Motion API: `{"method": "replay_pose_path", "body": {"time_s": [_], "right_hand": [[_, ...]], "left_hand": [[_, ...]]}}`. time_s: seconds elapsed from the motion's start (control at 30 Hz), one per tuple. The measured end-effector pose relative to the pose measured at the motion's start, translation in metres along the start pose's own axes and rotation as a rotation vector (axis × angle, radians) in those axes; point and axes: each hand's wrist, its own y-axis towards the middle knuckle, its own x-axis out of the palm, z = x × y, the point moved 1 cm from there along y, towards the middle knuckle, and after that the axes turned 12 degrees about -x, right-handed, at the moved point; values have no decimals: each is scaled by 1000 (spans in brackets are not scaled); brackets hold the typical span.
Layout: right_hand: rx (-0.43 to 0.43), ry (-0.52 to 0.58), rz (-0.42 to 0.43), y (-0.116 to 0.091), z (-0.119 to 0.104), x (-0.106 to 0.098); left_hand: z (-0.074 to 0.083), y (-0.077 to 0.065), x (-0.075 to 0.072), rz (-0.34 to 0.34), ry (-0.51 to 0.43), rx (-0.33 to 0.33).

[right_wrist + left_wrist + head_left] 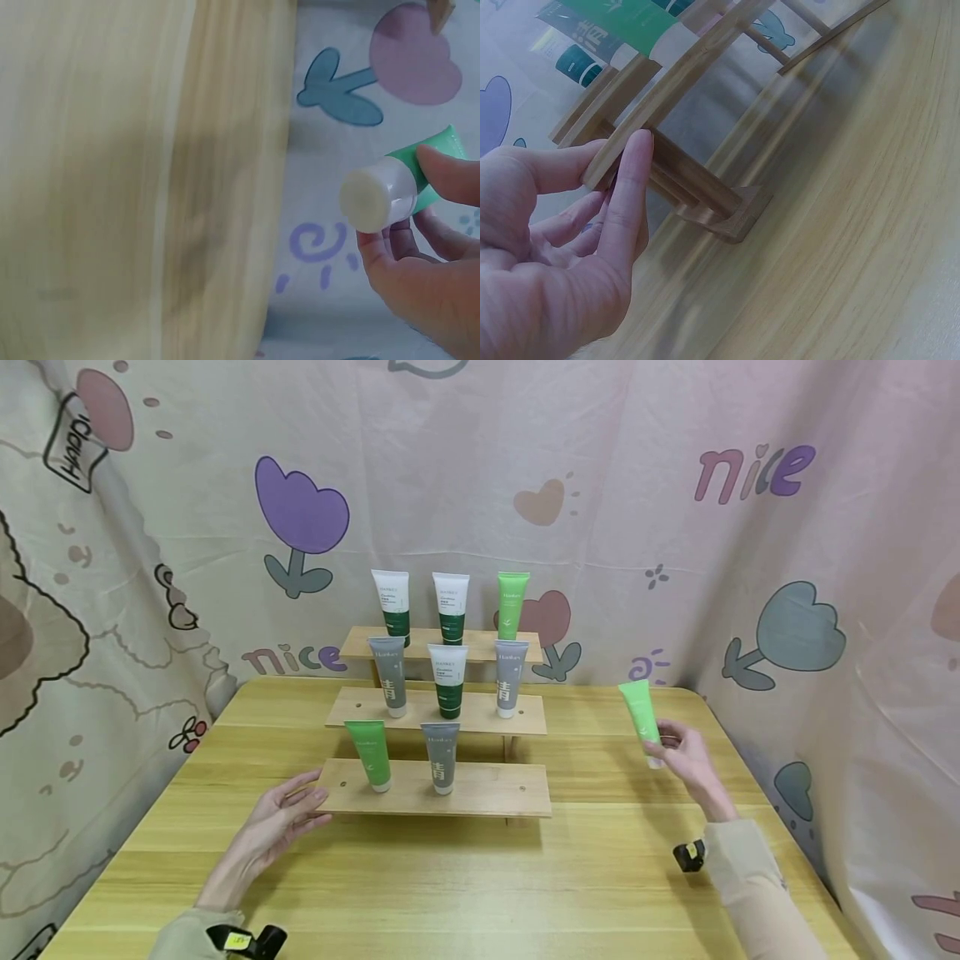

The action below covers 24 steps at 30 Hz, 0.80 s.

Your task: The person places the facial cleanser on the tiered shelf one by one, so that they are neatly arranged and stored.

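My left hand pinches the left end of the lowest board of a three-step wooden display rack. In the left wrist view, thumb and fingers sit on either side of the board's corner. Off to the right of the rack, my right hand holds a light green squeeze tube above the table, its white cap pointing down. On the lowest board stand a green tube and a grey tube. The middle board carries two grey tubes and a white-and-dark-green tube.
The top board has two white-and-dark-green tubes and a light green tube. A wooden table lies under everything. Printed cloth hangs behind and at both sides, close to the table's edges.
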Motion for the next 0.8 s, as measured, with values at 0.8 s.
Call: {"method": "replay_pose_path", "body": {"time_s": [0.8], "right_hand": [[-57,137,-52,-9,-47,31]], "left_hand": [[2,-1,1,3,-2,-7]]}}
